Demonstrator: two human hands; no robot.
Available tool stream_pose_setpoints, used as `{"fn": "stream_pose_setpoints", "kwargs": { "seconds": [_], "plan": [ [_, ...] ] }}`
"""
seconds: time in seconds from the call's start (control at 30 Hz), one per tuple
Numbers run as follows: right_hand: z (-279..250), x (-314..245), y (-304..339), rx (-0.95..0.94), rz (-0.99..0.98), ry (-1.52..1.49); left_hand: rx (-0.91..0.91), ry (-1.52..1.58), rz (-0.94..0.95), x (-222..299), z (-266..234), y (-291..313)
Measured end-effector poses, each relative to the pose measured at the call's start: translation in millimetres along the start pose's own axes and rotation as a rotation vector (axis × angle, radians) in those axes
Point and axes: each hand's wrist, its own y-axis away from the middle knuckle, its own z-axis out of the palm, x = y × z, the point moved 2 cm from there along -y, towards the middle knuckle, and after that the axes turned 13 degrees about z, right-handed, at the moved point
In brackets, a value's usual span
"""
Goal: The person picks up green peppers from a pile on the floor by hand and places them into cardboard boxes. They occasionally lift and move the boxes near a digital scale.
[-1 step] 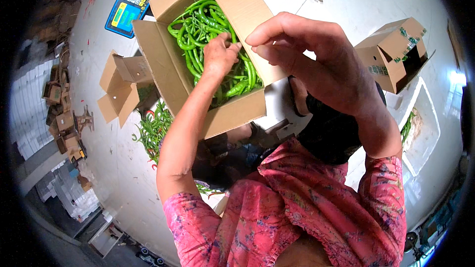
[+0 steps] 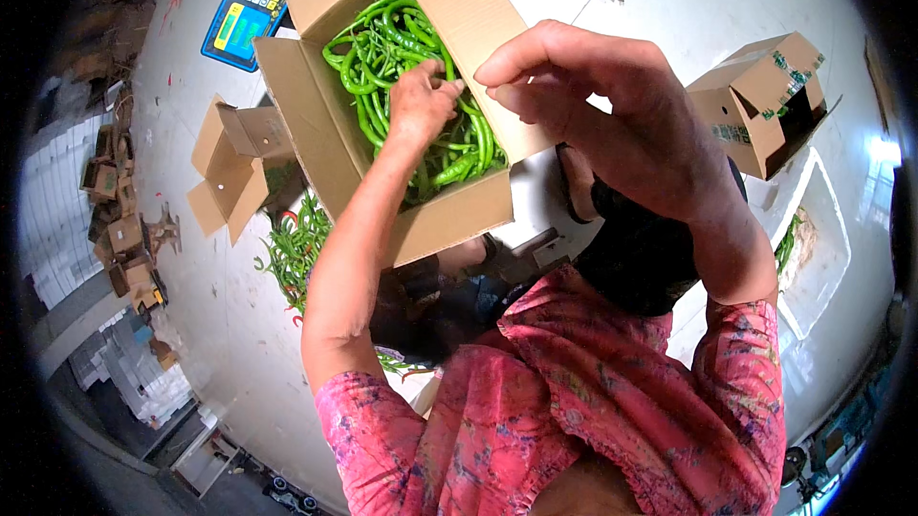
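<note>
Long green chili peppers (image 2: 373,76) fill much of an open cardboard box (image 2: 449,224) tilted in front of me. My left hand (image 2: 423,107) reaches into this box. Its fingers are curled down on the peppers, and the fingertips are partly hidden among them. Over the box's right flap (image 2: 459,9), my right hand (image 2: 598,114) is raised close to the camera. Its fingers and thumb are bent together in a pinch near the flap's inner edge. Whatever lies between those fingertips, if anything, is not visible, nor is it clear whether they touch the flap.
A blue digital scale (image 2: 251,14) stands beyond the box at left. Another open carton (image 2: 234,167) and a heap of green and red peppers (image 2: 295,248) lie left of it. To the right are a taped carton (image 2: 755,100) and a white foam bin (image 2: 830,267).
</note>
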Motion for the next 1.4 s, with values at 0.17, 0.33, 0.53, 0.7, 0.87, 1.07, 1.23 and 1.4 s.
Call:
{"fn": "stream_pose_setpoints", "kwargs": {
  "seconds": [0.17, 0.33, 0.53, 0.7, 0.87, 1.07, 1.23, 1.4],
  "plan": [
    [5.5, -1.7, -2.7, 0.033, -0.049, 0.094, 0.09, 0.545, -0.278, -39.3, -15.8, -16.9],
    [9.3, -0.1, -3.9, 0.07, -0.026, 0.199, -0.021, 0.401, -0.153, -38.9, 5.8, -7.0],
    [19.5, 13.7, -4.4, 0.06, -0.025, 0.551, 0.036, 0.546, -0.2, -24.4, -16.5, -5.1],
    [52.0, 38.8, 0.1, -0.221, 0.045, 0.932, -0.09, 0.496, -0.237, -33.8, -15.3, 2.6],
    [73.6, 66.1, 10.0, -0.47, 0.146, 1.057, -0.207, 0.37, -0.176, -40.2, -9.2, 5.1],
    [83.1, 74.1, 20.0, -0.393, -0.022, 1.044, 0.044, 0.259, -0.095, -31.9, -3.4, 7.1],
    [88.2, 71.2, 16.8, -0.421, 0.036, 1.085, 0.011, 0.227, -0.066, -27.9, 3.0, 7.9],
    [88.2, 76.4, 22.8, -0.348, -0.079, 1.059, -0.018, 0.344, -0.133, -30.2, -13.6, -1.0]
  ]
}}
